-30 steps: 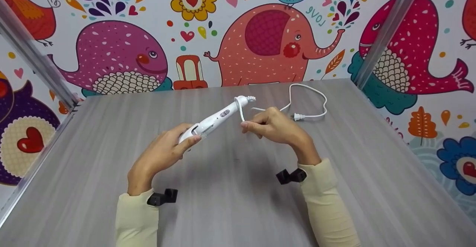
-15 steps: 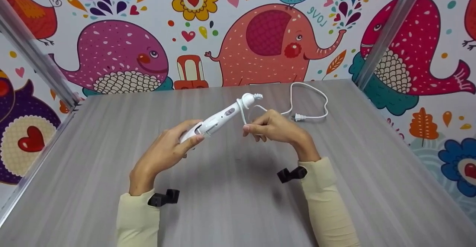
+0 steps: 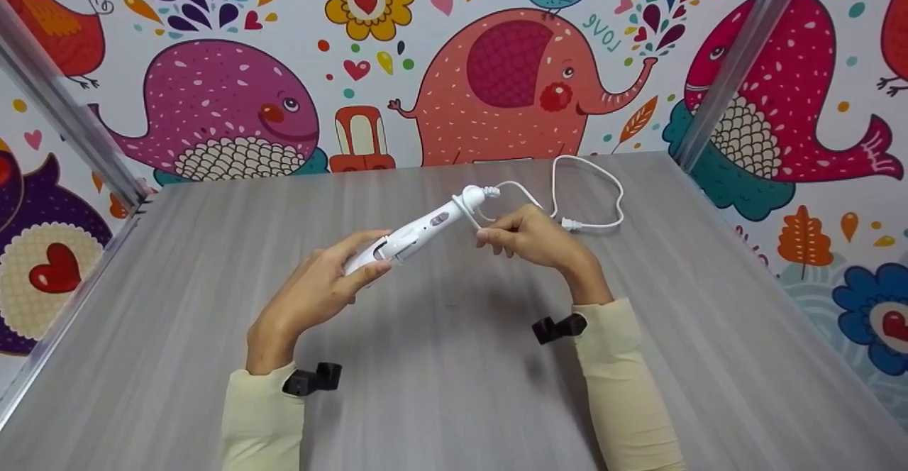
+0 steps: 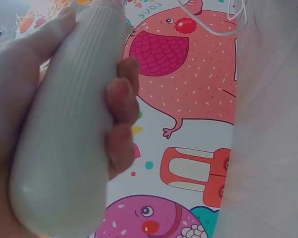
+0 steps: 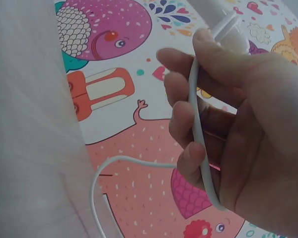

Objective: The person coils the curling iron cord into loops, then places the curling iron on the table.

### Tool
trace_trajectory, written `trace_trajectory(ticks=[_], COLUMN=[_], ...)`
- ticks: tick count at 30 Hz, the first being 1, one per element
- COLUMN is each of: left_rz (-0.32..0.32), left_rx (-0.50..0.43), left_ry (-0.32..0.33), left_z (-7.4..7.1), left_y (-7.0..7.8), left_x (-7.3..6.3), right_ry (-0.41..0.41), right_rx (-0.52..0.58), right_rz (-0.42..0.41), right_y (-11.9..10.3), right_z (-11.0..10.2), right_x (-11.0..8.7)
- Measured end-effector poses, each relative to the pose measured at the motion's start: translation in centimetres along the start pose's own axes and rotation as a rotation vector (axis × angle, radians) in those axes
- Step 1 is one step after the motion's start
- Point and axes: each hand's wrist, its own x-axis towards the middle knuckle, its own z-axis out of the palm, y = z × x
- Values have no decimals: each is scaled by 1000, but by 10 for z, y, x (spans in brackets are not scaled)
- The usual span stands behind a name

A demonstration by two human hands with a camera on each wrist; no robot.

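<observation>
head view: left fingers (image 3: 370, 270) grip white wand (image 3: 424, 228), hiding its end; right fingers (image 3: 494, 235) pinch cord (image 5: 197, 121).

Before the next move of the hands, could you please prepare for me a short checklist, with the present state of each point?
1. Left hand grips the long white plastic appliance: ok.
2. Right hand holds the thin white cord: ok.
3. Cord goes round the appliance near its far end: ok, but the number of turns I cannot tell.
4. Small white plug disconnected: ok, it lies on the grey wood-grain table.
5. All cord off the table: not ok, a wide loop lies there.
6. Setting of the small greyish oval control: cannot tell, too small.
</observation>
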Motion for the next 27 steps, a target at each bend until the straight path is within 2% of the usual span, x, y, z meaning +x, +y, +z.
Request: trace_trajectory(ticks=[9,18,22,27], left_rz=[13,21,11,14], left_rx=[-11,-29,-46,-72], left_ry=[-2,-5,-33,-66], left_z=[-1,2,3,3], left_y=[2,3,2,0], left_x=[1,3,3,1], right_ry=[61,180,188,168], right_rx=[-18,35,39,53], right_rz=[-30,-63,-52,1], right_y=[-2,0,6,13], right_z=[-2,2,3,3], right_x=[0,5,7,8])
